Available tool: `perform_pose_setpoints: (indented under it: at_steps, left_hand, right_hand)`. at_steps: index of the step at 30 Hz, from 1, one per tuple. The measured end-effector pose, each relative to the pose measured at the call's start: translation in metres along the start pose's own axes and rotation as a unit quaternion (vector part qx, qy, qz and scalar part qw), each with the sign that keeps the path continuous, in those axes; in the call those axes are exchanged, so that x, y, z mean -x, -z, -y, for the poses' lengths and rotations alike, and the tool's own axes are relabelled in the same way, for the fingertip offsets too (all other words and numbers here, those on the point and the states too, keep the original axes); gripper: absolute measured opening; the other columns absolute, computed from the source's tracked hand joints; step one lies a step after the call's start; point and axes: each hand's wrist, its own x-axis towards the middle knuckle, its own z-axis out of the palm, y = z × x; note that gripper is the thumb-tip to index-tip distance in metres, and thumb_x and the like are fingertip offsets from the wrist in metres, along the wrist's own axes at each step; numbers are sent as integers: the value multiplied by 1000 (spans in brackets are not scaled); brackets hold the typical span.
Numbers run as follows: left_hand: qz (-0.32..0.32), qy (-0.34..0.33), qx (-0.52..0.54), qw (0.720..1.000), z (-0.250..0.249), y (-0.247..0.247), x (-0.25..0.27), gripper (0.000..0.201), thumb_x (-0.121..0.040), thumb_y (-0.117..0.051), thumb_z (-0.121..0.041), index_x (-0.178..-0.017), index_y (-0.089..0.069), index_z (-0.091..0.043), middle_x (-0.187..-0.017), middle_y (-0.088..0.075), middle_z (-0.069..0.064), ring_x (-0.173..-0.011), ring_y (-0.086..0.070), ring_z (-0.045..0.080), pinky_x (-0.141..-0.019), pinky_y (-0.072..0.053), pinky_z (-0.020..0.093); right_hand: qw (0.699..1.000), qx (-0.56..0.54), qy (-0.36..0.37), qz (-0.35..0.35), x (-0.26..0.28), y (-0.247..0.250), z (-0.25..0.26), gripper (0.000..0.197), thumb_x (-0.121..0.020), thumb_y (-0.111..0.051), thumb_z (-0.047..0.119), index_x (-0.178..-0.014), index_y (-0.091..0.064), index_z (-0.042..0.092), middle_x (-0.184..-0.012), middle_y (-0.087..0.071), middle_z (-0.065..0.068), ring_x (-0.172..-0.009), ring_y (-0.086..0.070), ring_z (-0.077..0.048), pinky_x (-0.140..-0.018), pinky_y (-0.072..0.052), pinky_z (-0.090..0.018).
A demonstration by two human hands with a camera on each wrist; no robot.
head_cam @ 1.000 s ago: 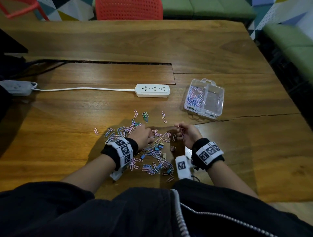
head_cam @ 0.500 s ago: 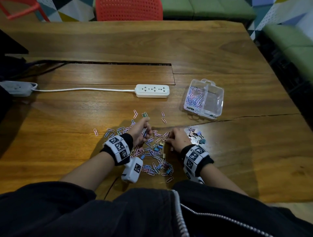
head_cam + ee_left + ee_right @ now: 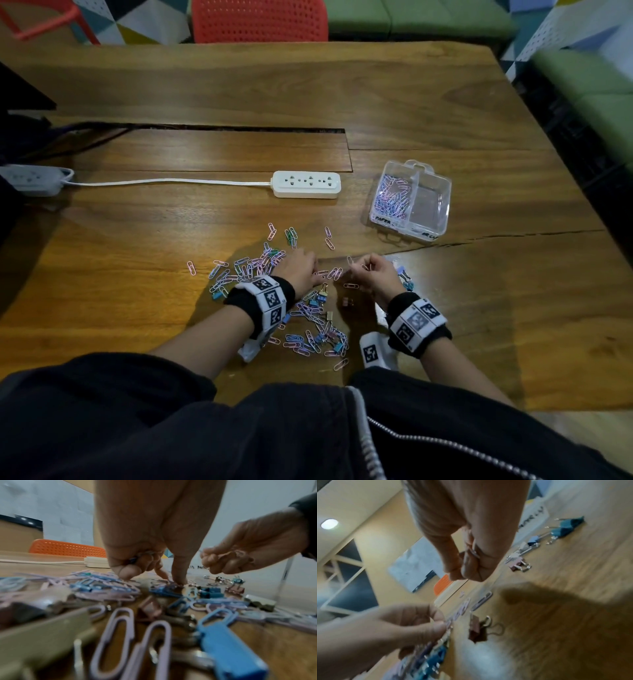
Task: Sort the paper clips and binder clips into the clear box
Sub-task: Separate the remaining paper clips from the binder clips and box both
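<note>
— What's in the clear box (image 3: pixel 430 205)?

— Two compartments. The left one holds a heap of pastel paper clips (image 3: pixel 392 198); the right one looks bare. It sits on the desk (image 3: pixel 479 308), beyond the right hand's fingers and a little to their right.

— And the hands?

— The left hand (image 3: pixel 301 270) is down in the loose clips (image 3: pixel 308 329): some fingers curled round a few clips, one fingertip pressing into the scatter. The right hand (image 3: pixel 375 277) is lifted just off the desk, its fingers (image 3: pixel 467 561) pinching a pink paper clip (image 3: pixel 473 551).

— The rest of the pile?

— Most lies under and behind the left fingers, towards the person's body, with blue, pink and gold binder clips mixed in. A small cluster of binder clips (image 3: pixel 406 277) lies just right of the right fingers.

— Anything else?

— A white power strip (image 3: pixel 306 185) lies beyond the left fingers, its cord running off left. A red perforated chair (image 3: pixel 258 20) stands at the far edge, green seating to the right.
</note>
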Motion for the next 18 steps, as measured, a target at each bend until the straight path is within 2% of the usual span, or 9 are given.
perform_pose_setpoints:
  at_steps: [2,5,7,8,10,12,14,16,18]
  left_hand:
    - [3,-7,-30,1000,-3,-3,1,34,-89,-52,-36,-109,-55,-9,-115,-51,8,-105,-51,22,-96,-45,35]
    - [19,-13,-58,998,-6,-2,3,37,-93,-45,-35,-114,-52,-6,-117,-49,9,-108,-49,22,-98,-43,35]
    - [42,-10,-12,999,-6,2,4,34,-95,-41,-33,-111,-53,-5,-113,-47,8,-106,-48,21,-98,-42,33]
    - [53,-7,39,998,-6,5,4,30,-96,-40,-31,-104,-54,-6,-105,-47,6,-97,-49,18,-93,-43,30]
    - [87,8,191,978,-6,10,4,28,-98,-37,-28,-78,-50,-13,-79,-44,0,-67,-43,12,-66,-42,21]
    - [110,54,356,926,-5,15,5,30,-99,-36,-27,-71,-42,-17,-66,-39,-3,-52,-33,10,-47,-31,18]
    - [101,102,487,861,-5,19,4,26,-98,-36,-23,-75,-43,-16,-65,-40,-3,-51,-32,9,-42,-30,16]
    - [79,130,596,788,-5,22,1,21,-96,-35,-16,-76,-41,-14,-69,-45,1,-53,-36,9,-44,-31,17]
    - [62,152,665,729,-5,25,-1,16,-92,-34,-12,-77,-38,-13,-71,-49,5,-54,-39,11,-43,-33,18]
  right_hand:
    - [996,-84,-19,3,1,4,3,23,-85,-49,-8,-72,-46,11,-71,-53,-5,-39,-53,1,-35,-38,-11]
    - [992,-111,-60,3,-3,6,4,24,-85,-44,-12,-94,-52,9,-74,-53,-4,-53,-52,-8,-39,-37,-14]
    - [989,-123,-85,6,-6,7,4,27,-88,-38,-10,-103,-54,6,-68,-49,-5,-52,-44,-10,-35,-31,-12]
    - [985,-142,-96,10,-8,9,3,27,-88,-36,-8,-102,-55,5,-66,-46,-4,-48,-42,-9,-33,-29,-12]
    - [967,-222,-124,21,-9,13,2,21,-89,-35,-1,-89,-55,6,-65,-42,-3,-39,-41,-6,-32,-29,-12]
    - [947,-281,-151,36,-9,16,2,20,-91,-35,12,-79,-51,10,-65,-40,-2,-36,-40,-7,-31,-29,-13]
    - [951,-263,-159,46,-9,18,3,27,-95,-37,26,-73,-48,13,-60,-41,1,-35,-39,-5,-30,-28,-13]
    - [981,-136,-136,26,-10,16,4,27,-93,-47,31,-70,-48,16,-57,-43,4,-37,-38,-5,-32,-28,-14]
    - [992,106,-63,-3,-10,12,2,23,-87,-59,27,-68,-50,17,-62,-49,3,-49,-44,-8,-44,-35,-18]
